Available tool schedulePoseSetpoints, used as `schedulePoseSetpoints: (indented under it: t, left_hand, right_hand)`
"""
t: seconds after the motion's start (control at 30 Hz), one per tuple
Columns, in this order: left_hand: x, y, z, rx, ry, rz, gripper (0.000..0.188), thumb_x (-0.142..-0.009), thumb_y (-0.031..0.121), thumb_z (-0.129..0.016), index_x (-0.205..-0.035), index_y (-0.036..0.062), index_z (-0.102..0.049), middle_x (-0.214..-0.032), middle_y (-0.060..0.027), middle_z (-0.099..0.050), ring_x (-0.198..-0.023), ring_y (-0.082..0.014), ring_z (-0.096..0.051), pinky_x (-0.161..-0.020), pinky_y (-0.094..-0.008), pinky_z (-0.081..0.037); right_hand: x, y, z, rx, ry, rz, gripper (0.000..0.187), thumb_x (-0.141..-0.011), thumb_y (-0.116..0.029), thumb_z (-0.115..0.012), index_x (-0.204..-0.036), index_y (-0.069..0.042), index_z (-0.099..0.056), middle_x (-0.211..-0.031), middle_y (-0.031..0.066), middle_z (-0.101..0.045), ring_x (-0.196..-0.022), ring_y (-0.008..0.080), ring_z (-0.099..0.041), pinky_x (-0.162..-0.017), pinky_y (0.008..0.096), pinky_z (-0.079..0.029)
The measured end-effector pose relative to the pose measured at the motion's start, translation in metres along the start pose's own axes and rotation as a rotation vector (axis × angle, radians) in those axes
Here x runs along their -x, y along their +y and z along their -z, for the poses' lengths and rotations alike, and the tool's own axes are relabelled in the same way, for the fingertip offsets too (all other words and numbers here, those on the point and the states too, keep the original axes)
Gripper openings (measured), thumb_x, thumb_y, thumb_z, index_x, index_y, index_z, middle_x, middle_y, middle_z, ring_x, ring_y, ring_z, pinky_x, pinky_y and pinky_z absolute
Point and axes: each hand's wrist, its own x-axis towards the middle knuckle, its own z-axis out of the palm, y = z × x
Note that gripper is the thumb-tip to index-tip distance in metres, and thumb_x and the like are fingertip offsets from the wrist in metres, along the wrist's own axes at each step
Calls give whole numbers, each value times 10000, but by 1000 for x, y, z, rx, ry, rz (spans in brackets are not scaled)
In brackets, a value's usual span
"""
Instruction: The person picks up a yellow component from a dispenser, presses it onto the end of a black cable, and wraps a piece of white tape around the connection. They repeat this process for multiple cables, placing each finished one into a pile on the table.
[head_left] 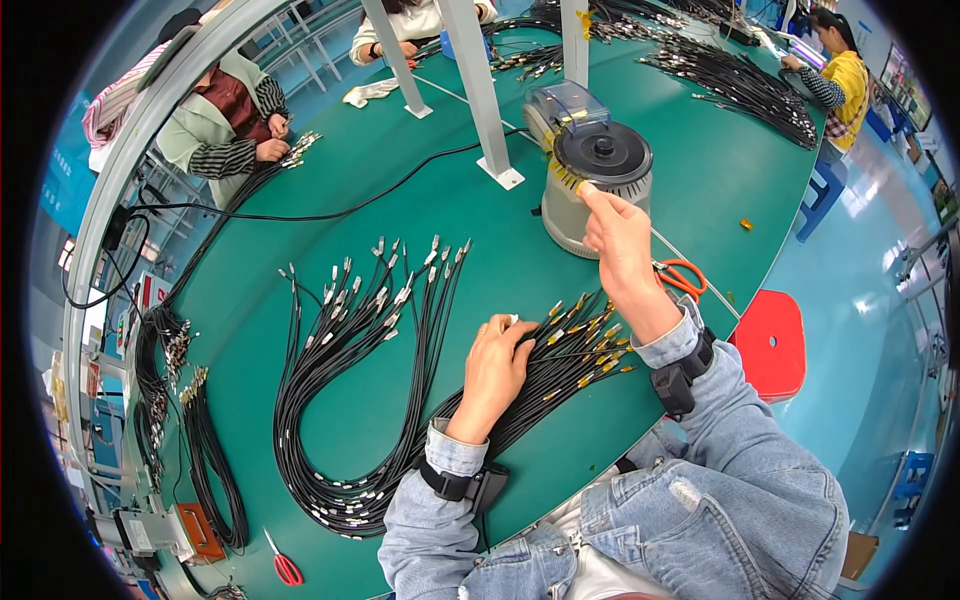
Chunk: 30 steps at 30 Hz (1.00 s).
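My right hand point(617, 245) reaches to the round tape dispenser point(603, 150), thumb and forefinger pinched on a small piece of yellow tape point(583, 188) at its front. More yellow tape strips stick out along the dispenser's rim. My left hand point(490, 368) is curled over the bundle of black cables point(540, 390), fingers closed on a cable whose whitish end shows at the fingertips. Many ends in this bundle point(585, 345) carry yellow tape. The bundle bends round in a U to the left, where its other ends point(385, 290) have bare silvery-white connectors.
Orange-handled scissors point(683, 278) lie right of my right wrist; red-handled scissors point(287, 568) lie near the lower left. Grey metal posts point(480, 90) stand on the green table point(330, 200). A red stool point(772, 345) is at the right. Co-workers point(225, 120) handle cables around the table.
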Motion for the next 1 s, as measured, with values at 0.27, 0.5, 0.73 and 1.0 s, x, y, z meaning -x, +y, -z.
schedulePoseSetpoints:
  t: [0.27, 0.5, 0.73, 1.0]
  left_hand:
    - [-3, -7, 26, -154, 166, 15, 192, -772, 124, -638, -948, 46, -629, -969, -144, -571, -921, -314, -541, -776, -382, -447]
    - [-8, -45, 43, -612, 328, 168, 248, -756, 131, -659, -971, 34, -581, -959, -133, -547, -892, -318, -543, -730, -390, -462]
    - [-4, -66, 39, -604, 352, 241, 280, -747, 138, -675, -972, 27, -550, -928, -132, -528, -854, -322, -549, -670, -402, -468]
    - [-8, -62, 40, -543, 334, 293, 241, -761, 148, -663, -930, 29, -538, -886, -135, -534, -806, -326, -558, -663, -405, -466]
  right_hand:
    - [-8, 1, -5, -29, 31, 47, 153, -814, -167, -648, -797, -19, -611, -495, -83, -338, -442, 26, -267, -458, 217, -236]
    - [3, -12, -17, -190, -86, 206, 108, -838, -128, -611, -824, -21, -603, -544, -60, -384, -478, 43, -311, -487, 220, -270]
    - [-11, -56, 7, 563, -122, 683, 188, -915, -154, -485, -957, 19, -545, -880, 63, -596, -811, 136, -541, -743, 251, -410]
    - [-45, -54, 24, 1259, -118, 873, 241, -935, -197, -438, -1049, 1, -513, -1000, 105, -625, -925, 157, -564, -870, 283, -396]
